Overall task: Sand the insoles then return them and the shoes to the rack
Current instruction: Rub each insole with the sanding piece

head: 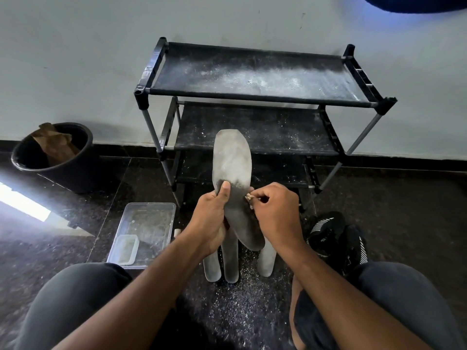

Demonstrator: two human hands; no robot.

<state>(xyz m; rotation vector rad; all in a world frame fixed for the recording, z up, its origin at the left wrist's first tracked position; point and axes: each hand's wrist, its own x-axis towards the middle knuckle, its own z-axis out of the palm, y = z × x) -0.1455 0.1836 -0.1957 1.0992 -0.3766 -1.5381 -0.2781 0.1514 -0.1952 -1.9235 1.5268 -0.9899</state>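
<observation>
My left hand [211, 219] grips a grey insole [232, 160] at its waist, thumb laid across the face, toe end pointing up toward the rack. My right hand [274, 210] pinches a small scrap of sandpaper [249, 198] against the insole's right edge. The insole is pale at the toe and darker around my thumb. Three more grey insoles [230, 261] lie on the floor under my hands. A pair of black shoes [336, 236] with white stripes sits on the floor to the right. The black three-tier shoe rack [260, 74] stands against the wall, its shelves dusty.
A clear plastic tub [151, 223] holding a smaller container sits on the floor at left. A black bucket [83, 162] with brown paper stands further left by the wall. Sanding dust covers the dark floor between my knees.
</observation>
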